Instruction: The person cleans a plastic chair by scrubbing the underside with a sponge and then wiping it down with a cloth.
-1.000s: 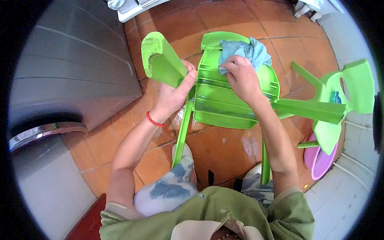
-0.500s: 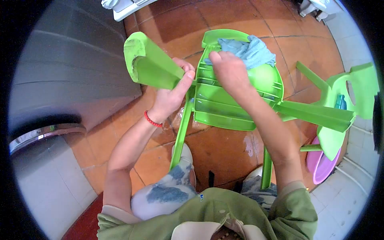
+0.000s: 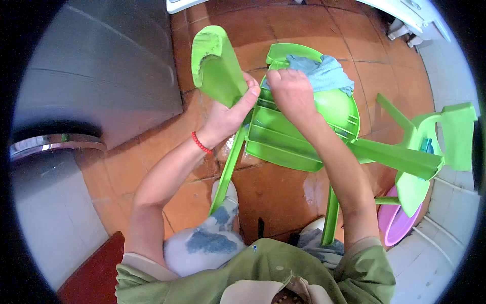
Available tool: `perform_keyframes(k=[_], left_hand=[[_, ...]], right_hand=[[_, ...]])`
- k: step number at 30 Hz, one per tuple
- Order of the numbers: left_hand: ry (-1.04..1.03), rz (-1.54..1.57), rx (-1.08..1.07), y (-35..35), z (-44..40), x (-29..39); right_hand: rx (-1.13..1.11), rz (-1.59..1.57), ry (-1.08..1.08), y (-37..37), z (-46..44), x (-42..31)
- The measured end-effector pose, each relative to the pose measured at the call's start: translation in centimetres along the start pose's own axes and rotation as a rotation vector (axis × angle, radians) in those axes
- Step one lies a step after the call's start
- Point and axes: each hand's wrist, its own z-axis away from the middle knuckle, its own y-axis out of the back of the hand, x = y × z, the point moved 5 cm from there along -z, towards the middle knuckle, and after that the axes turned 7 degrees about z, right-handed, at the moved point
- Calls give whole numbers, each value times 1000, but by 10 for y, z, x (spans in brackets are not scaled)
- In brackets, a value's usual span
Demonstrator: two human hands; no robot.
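Note:
A bright green plastic chair (image 3: 281,130) is upside down before me, its ribbed underside up and its legs pointing toward me. My left hand (image 3: 229,115) is wrapped round one chair leg (image 3: 218,63), whose end has dark dirt marks. Over the seat's underside, my right hand (image 3: 293,93) is closed on a blue cloth (image 3: 329,73), which spreads out past the knuckles over the far part of the chair. The fingertips of that hand are hidden.
A second green chair (image 3: 412,190) stands at the right, with a teal object (image 3: 427,146) on it and a pink basin (image 3: 400,223) beneath. A dark grey panel (image 3: 101,71) rises at the left. Tiles (image 3: 283,195) with wet patches cover the floor.
The view has shifted slightly. The held chair leg stands more upright and a little farther right, with my left hand still on it. My right hand stays closed on the cloth.

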Motion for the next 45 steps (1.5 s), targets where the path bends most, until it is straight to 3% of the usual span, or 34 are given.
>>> perform_keyframes(k=[6, 12, 18, 24, 27, 30, 33, 36, 45], left_hand=[[-20, -34, -11, 1, 1, -2], [-38, 8, -5, -1, 1, -2], [-32, 15, 16, 1, -2, -7], [-44, 1, 1, 3, -2, -8], [-29, 9, 3, 2, 0, -7], [-27, 1, -5, 1, 1, -3], [-52, -5, -18, 1, 2, -4], [-48, 0, -26, 3, 1, -7], [-70, -4, -30, 5, 1, -9]], right_hand=[[-91, -72, 154, 12, 12, -3], [61, 18, 247, 26, 10, 0], [-138, -145, 96, 3, -2, 0], [-314, -132, 208, 12, 6, 0], [-111, -89, 319, 26, 5, -1], [-52, -226, 270, 24, -8, 16], [-226, -233, 240, 8, -8, 20], [-167, -262, 92, -2, -12, 22], [-161, -317, 153, 12, 0, 1]])
